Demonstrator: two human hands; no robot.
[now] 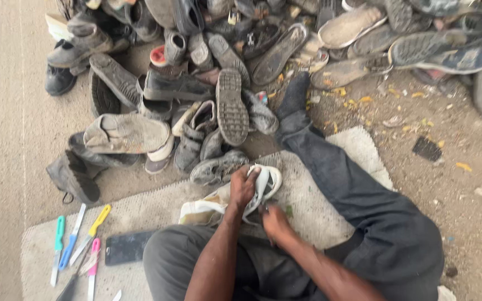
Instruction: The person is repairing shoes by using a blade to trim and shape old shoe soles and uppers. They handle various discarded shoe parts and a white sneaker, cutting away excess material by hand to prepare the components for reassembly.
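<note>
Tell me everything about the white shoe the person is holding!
The white shoe is worn and grubby, with what look like dark markings on its side. It rests on a pale mat in front of the seated person's lap, lying tilted rather than standing flat. The left hand grips it from above, covering its middle. The right hand is at its near edge; whether it holds a tool cannot be told. Cream, crumpled material lies against its left end.

My left hand (243, 187) lies on the shoe (235, 198), right hand (276, 222) just right of it. Both on mat (308, 189). Shoe pile (224, 72) ahead; knives (76, 239) left; my outstretched leg (336, 173) right.
</note>
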